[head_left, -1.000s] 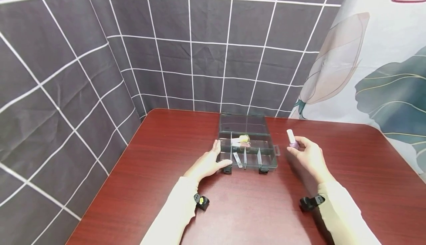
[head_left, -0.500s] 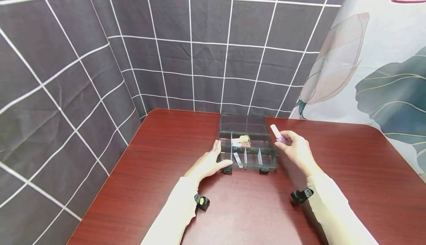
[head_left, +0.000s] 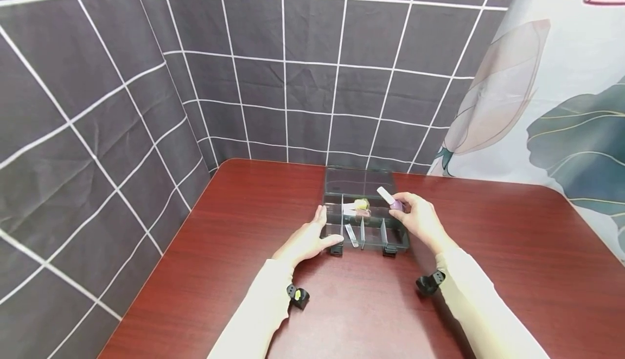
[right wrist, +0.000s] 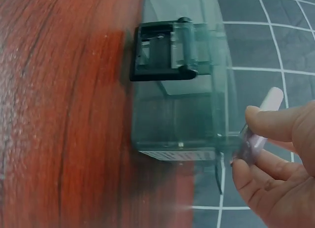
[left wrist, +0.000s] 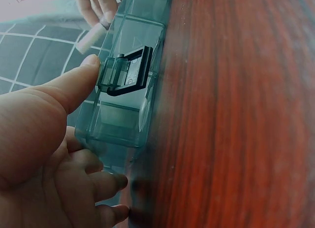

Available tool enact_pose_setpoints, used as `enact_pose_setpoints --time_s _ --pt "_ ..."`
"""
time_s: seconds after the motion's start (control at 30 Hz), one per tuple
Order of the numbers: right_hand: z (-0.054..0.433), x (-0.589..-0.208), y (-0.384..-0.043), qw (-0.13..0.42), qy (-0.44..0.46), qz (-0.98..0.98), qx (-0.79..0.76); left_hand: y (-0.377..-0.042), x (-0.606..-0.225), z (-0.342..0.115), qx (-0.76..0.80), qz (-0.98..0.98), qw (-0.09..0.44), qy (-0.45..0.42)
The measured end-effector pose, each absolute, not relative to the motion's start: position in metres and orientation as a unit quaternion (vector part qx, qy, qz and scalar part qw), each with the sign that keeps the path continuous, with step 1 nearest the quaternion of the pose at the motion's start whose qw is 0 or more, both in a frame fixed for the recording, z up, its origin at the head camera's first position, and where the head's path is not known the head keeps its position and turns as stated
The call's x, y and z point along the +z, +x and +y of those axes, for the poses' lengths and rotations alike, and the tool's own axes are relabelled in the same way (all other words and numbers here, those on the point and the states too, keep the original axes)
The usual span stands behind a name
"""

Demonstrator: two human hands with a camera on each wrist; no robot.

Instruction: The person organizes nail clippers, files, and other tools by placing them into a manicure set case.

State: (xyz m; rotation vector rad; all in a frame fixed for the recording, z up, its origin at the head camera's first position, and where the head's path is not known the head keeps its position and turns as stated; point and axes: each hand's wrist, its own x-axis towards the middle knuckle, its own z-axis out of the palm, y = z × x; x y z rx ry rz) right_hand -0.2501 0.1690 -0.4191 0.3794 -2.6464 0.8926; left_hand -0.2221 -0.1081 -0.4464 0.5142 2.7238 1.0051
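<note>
In the head view my right hand (head_left: 419, 219) pinches a small nail polish bottle (head_left: 386, 195) with a white cap and purple body. It is tilted, cap up and left, over the right part of a clear grey-green divided box (head_left: 399, 239). My left hand (head_left: 306, 241) rests at the box's front left corner, thumb on the front edge and fingers along the left side. In the left wrist view the thumb lies beside a black latch (left wrist: 133, 73). Inside the box lie a yellow bottle (head_left: 362, 204) with a white cap, something pinkish, and a slim silvery piece (head_left: 351, 236).
The box's clear lid (head_left: 358, 181) lies back toward the dark grid-patterned cloth (head_left: 312, 88). A second black latch (head_left: 389, 250) hangs at the front right. All stands on a reddish-brown wooden table (head_left: 244, 207), with a leaf-patterned cloth (head_left: 508, 104) behind on the right.
My right hand has moved left with the purple nail polish bottle, from beside the box to above its right part. The bottle tilts further left. My left hand stays at the box corner.
</note>
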Motion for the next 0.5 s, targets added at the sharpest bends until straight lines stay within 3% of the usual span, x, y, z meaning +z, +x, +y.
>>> enact_pose_setpoints --time_s 0.5 --pt "0.158 -0.424 -0.265 0.107 0.156 -0.959 0.211 -0.222 -0.445 -0.108 0.334 0.922 0.094 0.169"
